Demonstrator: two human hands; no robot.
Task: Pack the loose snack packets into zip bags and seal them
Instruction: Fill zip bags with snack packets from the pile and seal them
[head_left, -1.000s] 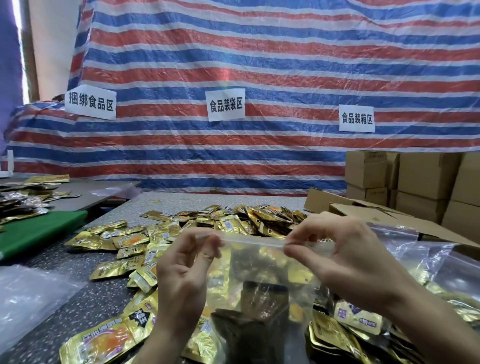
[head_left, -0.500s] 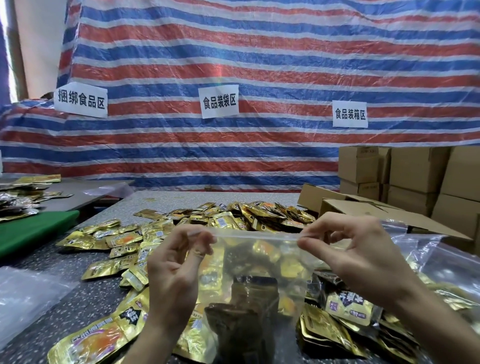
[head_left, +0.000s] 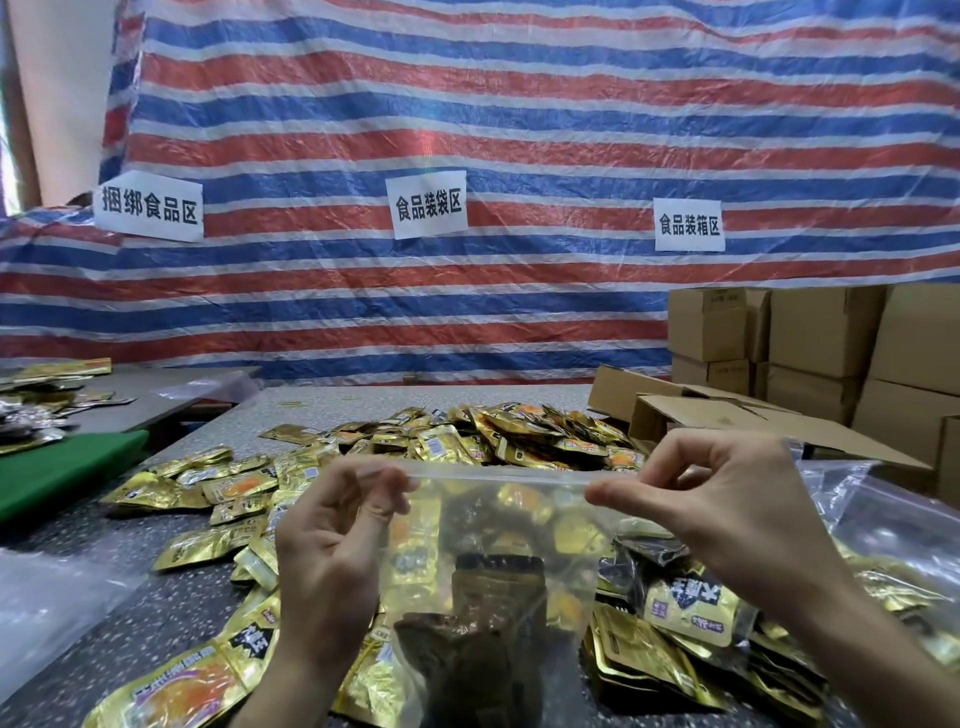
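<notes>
Our left fingers (head_left: 387, 486) and right fingers (head_left: 605, 492) are each pinching an end of the zip strip on the bag (head_left: 498, 561), held up in front of us over the bench (head_left: 156, 603). We'd say this one's loaded and mid-seal, but can't tell if the strip's fully shut. Loads of loose packets (head_left: 467, 441) behind the bag are left. The bag's bottom is cut off.
</notes>
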